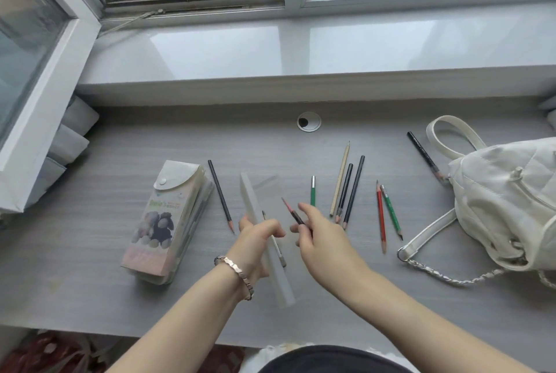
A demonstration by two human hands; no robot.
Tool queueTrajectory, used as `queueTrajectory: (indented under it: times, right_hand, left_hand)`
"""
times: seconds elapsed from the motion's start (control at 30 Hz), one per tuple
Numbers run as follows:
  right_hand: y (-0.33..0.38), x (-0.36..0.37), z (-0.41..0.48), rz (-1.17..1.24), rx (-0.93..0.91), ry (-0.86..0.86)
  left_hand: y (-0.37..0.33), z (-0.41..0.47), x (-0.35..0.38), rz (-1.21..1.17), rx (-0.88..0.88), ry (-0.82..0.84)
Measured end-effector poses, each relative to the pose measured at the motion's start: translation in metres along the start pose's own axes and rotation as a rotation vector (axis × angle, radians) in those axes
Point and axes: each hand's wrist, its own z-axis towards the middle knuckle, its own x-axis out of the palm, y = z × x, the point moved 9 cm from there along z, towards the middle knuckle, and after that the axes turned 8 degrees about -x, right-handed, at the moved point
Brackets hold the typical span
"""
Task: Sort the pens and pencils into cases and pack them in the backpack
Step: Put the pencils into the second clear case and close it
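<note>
Translucent case [249, 198], mid-frame, gripped by left hand [255, 234]; fingers [307, 211] of right hand [319, 237] pinch a red-brown pencil [290, 211] beside it; most pencils [355, 189] lie loose on the counter [90, 237], white backpack [505, 201] at right not yet packed.

1. Frosted translucent plastic case [251, 201]: centre of frame, tilted, gripped by the left hand [255, 237], with one thin pencil [278, 249] inside.
2. Short red-and-dark pencil [291, 211]: pinched by the right hand [316, 234], tip pointing to the upper left.
3. Printed rectangular case with a white snap flap [164, 222]: closed, lying flat at left of centre, with a black pencil [220, 195] lying beside it.
4. Loose, right of centre: short green pencil [313, 190], pale wooden pencil [340, 180], two dark pencils [355, 189], red pencil [381, 216], long green pencil [391, 211].
5. White quilted backpack [505, 201]: right edge, with a black pen-like stick [422, 156] touching it.
</note>
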Motion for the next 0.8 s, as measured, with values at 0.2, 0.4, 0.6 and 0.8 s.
queueTrajectory:
  times: [0.2,0.4,0.6,0.8]
  right_hand:
    - [0.017,0.010,0.002,-0.104,-0.170,0.056]
    - [-0.021,-0.034,0.038,-0.137,-0.080,-0.226]
    - [-0.103,-0.061,0.080,-0.390,0.411,-0.183]
    - [-0.113,-0.057,0.093,-0.335,0.494,-0.200]
  left_hand:
    - [0.002,0.002,0.007,-0.020,-0.013,0.016]
    - [-0.003,0.011,-0.014,0.067,-0.011,-0.134]
    - [-0.008,0.013,-0.022,0.082,-0.003,-0.164]
    - [-0.003,0.017,-0.025,0.084,-0.017,-0.172]
